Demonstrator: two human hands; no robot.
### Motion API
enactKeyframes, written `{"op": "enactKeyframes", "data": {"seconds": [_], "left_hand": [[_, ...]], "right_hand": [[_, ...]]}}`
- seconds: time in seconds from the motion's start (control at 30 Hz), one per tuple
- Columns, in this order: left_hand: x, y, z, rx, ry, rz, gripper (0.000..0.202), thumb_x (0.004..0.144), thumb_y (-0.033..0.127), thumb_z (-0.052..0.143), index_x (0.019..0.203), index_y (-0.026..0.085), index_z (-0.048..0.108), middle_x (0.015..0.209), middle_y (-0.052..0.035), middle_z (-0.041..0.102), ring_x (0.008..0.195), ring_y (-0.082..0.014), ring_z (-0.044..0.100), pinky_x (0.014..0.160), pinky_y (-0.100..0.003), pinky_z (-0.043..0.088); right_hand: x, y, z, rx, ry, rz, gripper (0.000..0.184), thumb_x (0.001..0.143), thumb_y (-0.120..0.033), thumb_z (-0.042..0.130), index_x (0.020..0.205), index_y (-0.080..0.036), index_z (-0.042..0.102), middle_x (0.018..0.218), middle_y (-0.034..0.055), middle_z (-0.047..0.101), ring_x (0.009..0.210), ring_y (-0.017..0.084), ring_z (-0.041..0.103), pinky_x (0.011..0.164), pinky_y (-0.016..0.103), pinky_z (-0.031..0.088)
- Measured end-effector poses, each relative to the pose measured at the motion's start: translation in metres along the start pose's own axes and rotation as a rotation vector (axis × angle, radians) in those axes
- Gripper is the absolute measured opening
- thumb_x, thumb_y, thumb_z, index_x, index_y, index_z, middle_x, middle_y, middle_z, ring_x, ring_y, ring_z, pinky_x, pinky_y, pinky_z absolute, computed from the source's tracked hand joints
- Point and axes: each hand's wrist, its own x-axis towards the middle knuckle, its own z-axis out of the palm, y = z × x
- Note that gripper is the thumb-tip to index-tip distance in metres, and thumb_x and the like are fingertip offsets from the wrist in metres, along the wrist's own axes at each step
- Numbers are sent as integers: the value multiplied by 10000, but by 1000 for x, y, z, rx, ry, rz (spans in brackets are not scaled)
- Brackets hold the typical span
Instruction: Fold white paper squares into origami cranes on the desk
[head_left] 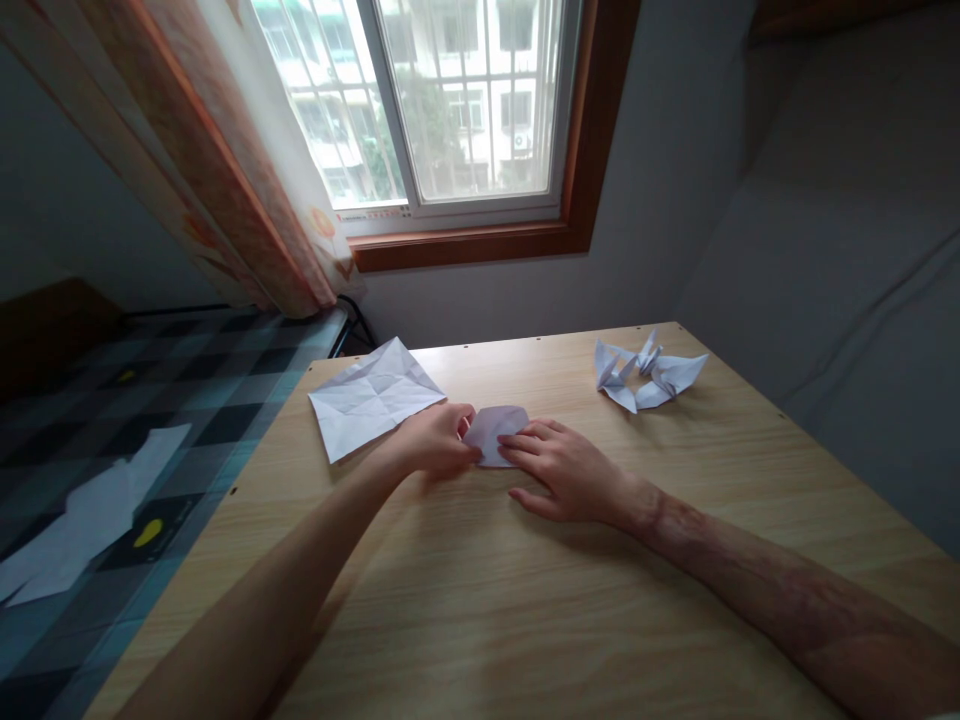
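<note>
A small folded piece of white paper [495, 428] lies on the wooden table in front of me. My left hand [439, 438] grips its left edge, thumb at the near corner and fingers curled behind. On the right side, my right hand [562, 468] rests with its fingers stretched out, the fingertips lying flat on the paper and the thumb apart on the table. Just beyond my left hand is a creased, unfolded white sheet [375, 390]. Several folded paper cranes [667, 378] sit together at the far right of the table.
The pale wooden table [450, 620] ends near the wall below a window [472, 100]. To the left stands a bed with a checked cover [247, 350], where white paper scraps [97, 520] lie. An orange patterned curtain [225, 170] hangs beside the window.
</note>
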Motion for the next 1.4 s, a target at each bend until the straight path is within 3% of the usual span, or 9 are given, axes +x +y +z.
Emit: {"op": "enactKeyframes", "data": {"seconds": [0.23, 0.33, 0.53, 0.7, 0.83, 0.97, 1.13, 1.23, 1.4], "left_hand": [[0, 0, -8, -48, -183, 32, 197, 684, 305, 652, 835, 189, 701, 738, 12, 723, 696, -197, 645, 622, -258, 453], [1, 1, -8, -40, -126, 6, 218, 722, 327, 648, 863, 192, 743, 778, -4, 757, 730, -215, 680, 644, -267, 479], [5, 1, 1, -42, 127, -15, 257, 785, 368, 697, 961, 192, 759, 869, -37, 790, 750, -223, 703, 646, -286, 500], [12, -10, -6, -45, 256, -17, 273, 787, 339, 679, 990, 188, 781, 842, -25, 762, 692, -181, 643, 650, -283, 474], [16, -24, -15, -128, 180, -47, 261, 775, 352, 683, 939, 172, 777, 811, -26, 734, 654, -166, 618, 619, -278, 457], [17, -32, -15, -106, 143, -58, 220, 807, 364, 696, 918, 181, 745, 793, -14, 698, 644, -166, 618, 601, -276, 441], [16, -29, -9, 114, 407, 266, 148, 812, 231, 732, 843, 205, 589, 897, -15, 642, 729, -159, 597, 659, -285, 463], [15, -26, -6, 350, 527, 506, 166, 909, 203, 705, 817, 214, 567, 941, -36, 656, 830, -190, 604, 782, -337, 490], [11, -28, 4, 589, 549, 734, 206, 1062, 307, 683, 879, 223, 636, 929, -26, 741, 865, -199, 635, 906, -374, 475]], "right_hand": [[-1, 1, 1, 1, 14, -6, 503, 1008, -437, 696, 1406, -128, 695, 1485, 180, 715, 1305, 366, 672, 1180, 551, 483], [0, 0, 0, -7, 15, -9, 491, 1010, -439, 695, 1398, -138, 701, 1479, 174, 721, 1295, 365, 677, 1179, 548, 486], [0, 1, 1, -12, 30, -20, 446, 1005, -411, 705, 1370, -156, 723, 1459, 162, 738, 1275, 347, 701, 1175, 542, 494], [-2, 6, 5, 54, 116, -43, 251, 1004, -351, 712, 1188, -197, 784, 1307, 110, 815, 1159, 297, 754, 1160, 515, 502], [-2, 10, 5, 100, 206, -15, 141, 1030, -242, 659, 935, -231, 762, 1100, 55, 851, 977, 244, 762, 1084, 467, 534], [-3, 16, 8, 123, 227, 63, 107, 1024, -187, 648, 961, -224, 727, 961, 67, 805, 933, 248, 723, 1008, 439, 551], [-5, 18, 12, 118, 241, 88, 162, 1007, -168, 652, 1158, -200, 699, 994, 91, 765, 954, 270, 692, 940, 426, 547], [-4, 16, 11, 118, 242, 76, 160, 1018, -152, 642, 1155, -208, 703, 996, 83, 767, 955, 265, 693, 937, 422, 542], [-3, 14, 9, 148, 254, 55, 139, 1037, -136, 646, 1035, -238, 740, 1043, 67, 769, 991, 238, 709, 956, 396, 546]]}}
